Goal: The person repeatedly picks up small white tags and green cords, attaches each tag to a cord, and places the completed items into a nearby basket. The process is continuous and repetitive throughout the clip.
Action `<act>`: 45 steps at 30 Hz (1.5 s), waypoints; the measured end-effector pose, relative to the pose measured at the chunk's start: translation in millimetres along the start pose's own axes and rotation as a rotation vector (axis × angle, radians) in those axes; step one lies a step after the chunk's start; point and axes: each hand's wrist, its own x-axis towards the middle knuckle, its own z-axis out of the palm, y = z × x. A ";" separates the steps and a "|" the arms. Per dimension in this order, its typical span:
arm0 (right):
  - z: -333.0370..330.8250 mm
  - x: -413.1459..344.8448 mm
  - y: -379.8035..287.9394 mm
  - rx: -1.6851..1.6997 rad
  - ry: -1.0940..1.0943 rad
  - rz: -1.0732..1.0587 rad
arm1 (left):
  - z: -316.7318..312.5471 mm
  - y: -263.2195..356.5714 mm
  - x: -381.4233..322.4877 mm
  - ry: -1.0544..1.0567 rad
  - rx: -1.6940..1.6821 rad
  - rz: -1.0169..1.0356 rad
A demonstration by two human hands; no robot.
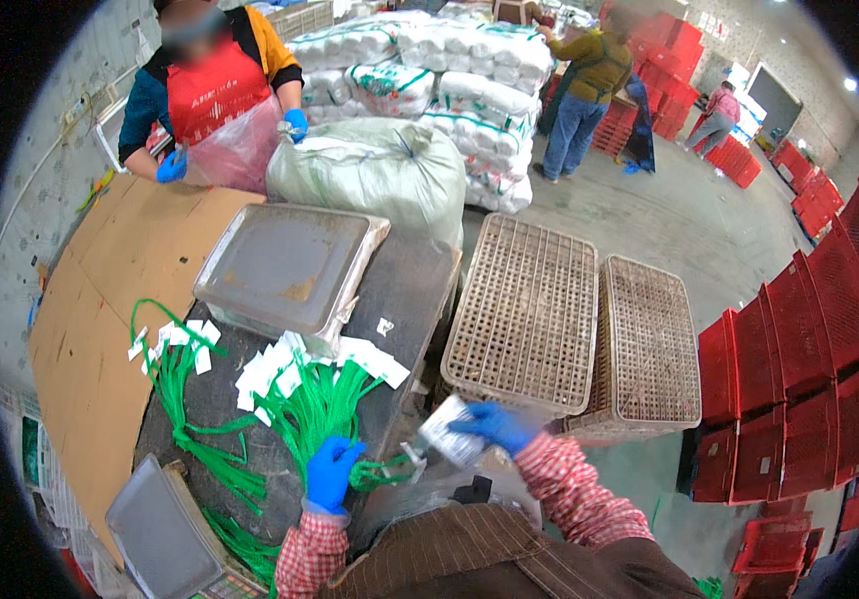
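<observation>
My right hand (498, 427), in a blue glove, holds a small stack of white printed labels (453, 433) in front of my body. My left hand (328, 473), also gloved in blue, is at the lower end of a fanned bunch of green mesh strips (317, 404). White paper tags (276, 371) are attached to the far ends of that bunch. The left fingers are curled; whether they grip a strip is not clear. Farther left lies a second bunch of green strips (182, 404), gathered at its middle, with white tags at its top.
A platform scale (287, 262) stands on the dark tabletop (407, 299), beside cardboard (122, 254). Another scale (163, 517) sits nearer. Upturned plastic crates (523, 314) stand right, red crates (781, 374) beyond. A co-worker (216, 97) handles clear plastic beside a stuffed sack (377, 172).
</observation>
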 end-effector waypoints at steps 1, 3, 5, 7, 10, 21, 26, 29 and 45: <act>19.6 7.3 -4.2 -0.048 -0.102 -0.034 | -1.3 1.1 -2.5 -0.012 -0.139 0.011; 55.3 22.5 -6.3 -0.047 -0.295 -0.067 | -2.7 1.3 -7.9 -0.086 -0.114 0.003; 84.0 36.7 -3.2 0.139 -0.307 -0.066 | -3.6 -1.1 -13.5 -0.149 -0.066 0.035; 89.3 48.1 -1.4 0.348 -0.260 -0.049 | -4.8 -5.1 -17.1 -0.193 0.179 0.142; 81.1 61.5 -5.1 0.502 -0.079 -0.149 | -4.2 -11.8 -17.8 -0.128 0.304 0.289; 68.1 5.7 -27.2 0.288 -0.054 -0.429 | -12.1 28.5 -19.3 0.054 0.108 0.268; 89.3 -5.8 -32.4 -0.240 -0.246 -0.467 | -10.4 62.9 -25.2 -0.322 -0.594 0.089; 88.7 -5.9 -36.7 -0.442 -0.225 -0.529 | -10.3 68.6 -23.0 -0.050 -0.421 0.121; 122.1 -7.6 -55.4 0.102 0.056 -0.305 | 0.6 74.8 -38.7 -0.021 -0.537 0.010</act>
